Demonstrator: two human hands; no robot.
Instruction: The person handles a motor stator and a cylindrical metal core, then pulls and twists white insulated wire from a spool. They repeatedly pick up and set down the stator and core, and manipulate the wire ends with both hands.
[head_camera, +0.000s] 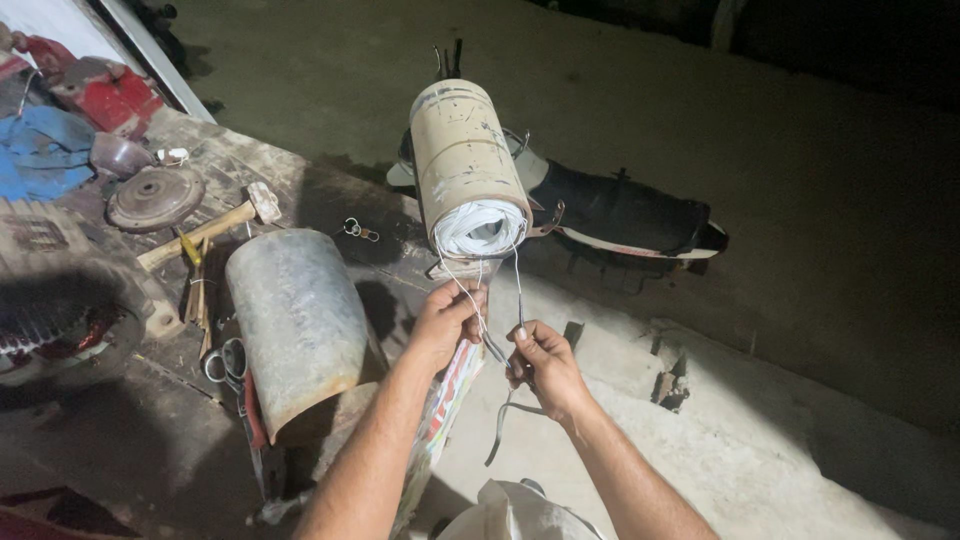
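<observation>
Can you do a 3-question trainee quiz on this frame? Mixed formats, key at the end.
1. True or false: the left hand pinches a thin white strand that leads up to the pale cylinder.
2. Multiple choice: what lies on the workbench just left of the grey metal drum? A) a drill B) a hammer C) a paint can
3. Fill in: behind the pale cylinder, on the ground, stands a parked ______ with a black seat.

Key
1. True.
2. B.
3. Motorbike. The right hand also grips thin strands below the cylinder.
</observation>
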